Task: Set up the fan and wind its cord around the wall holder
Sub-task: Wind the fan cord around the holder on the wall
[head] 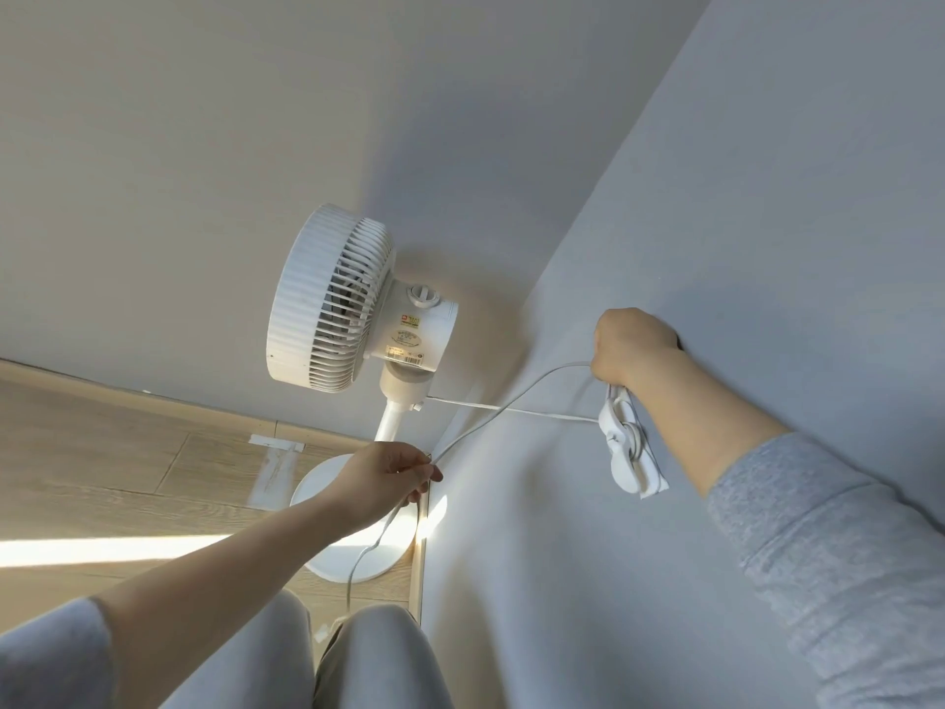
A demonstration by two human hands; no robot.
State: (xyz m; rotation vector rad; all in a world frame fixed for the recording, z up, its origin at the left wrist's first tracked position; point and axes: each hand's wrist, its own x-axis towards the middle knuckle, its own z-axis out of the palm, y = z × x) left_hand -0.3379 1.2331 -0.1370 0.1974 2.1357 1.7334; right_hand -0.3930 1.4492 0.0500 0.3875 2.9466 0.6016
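Nearest, two knees in soft pale grey trousers (307,652) frame the bottom. Above them the left hand (388,475), grey knit sleeve pushed back, pinches the thin, smooth white round cord (511,406) between thumb and fingertips. The cord rises taut to the right hand (631,345), clenched around it against the matte grey wall (716,197), just above the glossy white plastic wall holder (626,442) with its rounded lobes. Farther off, the white plastic pedestal fan (332,299), ribbed circular grille, slim pole, flat round base, stands upright on pale wood-grain flooring (102,452).
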